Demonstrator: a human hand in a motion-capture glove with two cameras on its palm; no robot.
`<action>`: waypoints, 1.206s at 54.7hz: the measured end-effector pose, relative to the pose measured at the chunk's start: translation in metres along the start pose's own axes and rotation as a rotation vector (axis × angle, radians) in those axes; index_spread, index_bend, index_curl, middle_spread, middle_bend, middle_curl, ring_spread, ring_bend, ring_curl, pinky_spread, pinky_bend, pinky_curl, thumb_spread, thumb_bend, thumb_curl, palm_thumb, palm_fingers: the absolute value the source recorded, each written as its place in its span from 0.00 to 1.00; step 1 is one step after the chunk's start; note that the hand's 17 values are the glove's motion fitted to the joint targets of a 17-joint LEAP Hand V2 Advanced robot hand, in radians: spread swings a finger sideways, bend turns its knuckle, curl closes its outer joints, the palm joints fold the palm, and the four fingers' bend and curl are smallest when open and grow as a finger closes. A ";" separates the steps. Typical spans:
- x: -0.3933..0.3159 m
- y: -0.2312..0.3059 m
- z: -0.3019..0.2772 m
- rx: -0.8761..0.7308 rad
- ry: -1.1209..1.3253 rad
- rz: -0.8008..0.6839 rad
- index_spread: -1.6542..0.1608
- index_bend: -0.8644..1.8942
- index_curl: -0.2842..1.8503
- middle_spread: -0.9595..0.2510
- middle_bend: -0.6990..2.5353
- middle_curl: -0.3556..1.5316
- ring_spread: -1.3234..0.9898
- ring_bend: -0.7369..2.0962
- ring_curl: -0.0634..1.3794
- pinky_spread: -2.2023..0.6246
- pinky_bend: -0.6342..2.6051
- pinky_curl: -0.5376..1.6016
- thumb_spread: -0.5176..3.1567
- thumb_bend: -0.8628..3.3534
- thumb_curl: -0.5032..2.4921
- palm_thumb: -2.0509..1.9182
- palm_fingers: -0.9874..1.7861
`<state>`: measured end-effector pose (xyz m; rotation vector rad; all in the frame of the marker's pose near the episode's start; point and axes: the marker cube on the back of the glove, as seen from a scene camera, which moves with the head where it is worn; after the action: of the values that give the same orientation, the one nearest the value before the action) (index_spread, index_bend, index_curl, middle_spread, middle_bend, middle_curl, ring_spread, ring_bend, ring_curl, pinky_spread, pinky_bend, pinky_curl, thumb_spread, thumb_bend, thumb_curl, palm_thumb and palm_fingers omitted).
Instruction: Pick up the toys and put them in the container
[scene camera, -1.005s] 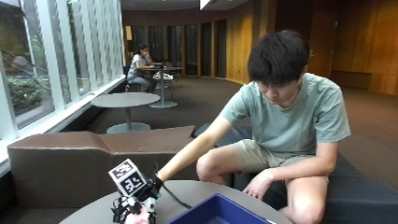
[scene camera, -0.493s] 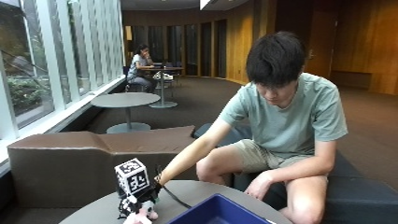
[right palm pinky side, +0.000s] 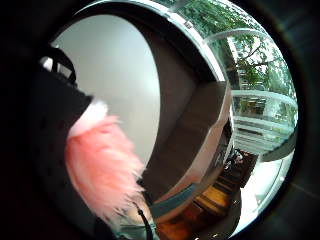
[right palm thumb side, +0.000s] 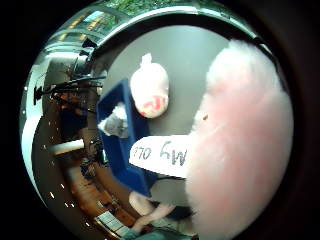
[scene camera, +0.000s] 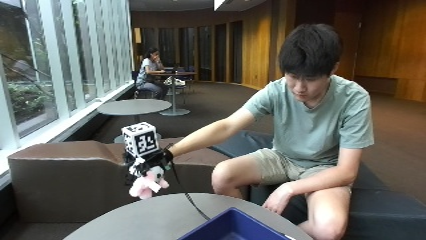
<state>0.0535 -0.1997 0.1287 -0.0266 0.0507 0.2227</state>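
Above table: gloved right hand grips pink plush toy, lifted clear. Blue container nearby below, one toy inside. White toy beside container, not yet collected.

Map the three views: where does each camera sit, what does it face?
Outside view: across the table, facing the seated person; gloved hand holds a pink toy above it.
Thumb-side palm view: looks at pink toy, blue container, white toy.
Little-finger-side palm view: faces table, sofa, windows; black glove at edge.
All share the pink toy.
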 end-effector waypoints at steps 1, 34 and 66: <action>0.000 0.002 -0.008 0.006 -0.002 0.002 0.76 0.65 0.51 0.51 0.50 0.55 0.36 0.60 0.54 0.64 0.40 0.43 0.26 0.24 0.46 0.70 0.71; -0.112 0.022 -0.148 0.162 -0.023 -0.137 0.77 0.63 0.60 0.53 0.50 0.60 0.38 0.61 0.55 0.63 0.41 0.46 0.20 0.23 0.52 0.70 0.69; -0.324 0.058 -0.159 0.169 -0.028 -0.369 0.76 0.61 0.65 0.54 0.49 0.62 0.38 0.62 0.55 0.62 0.41 0.46 0.19 0.22 0.56 0.70 0.69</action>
<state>-0.2823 -0.2196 -0.0139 0.1349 0.0353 -0.1510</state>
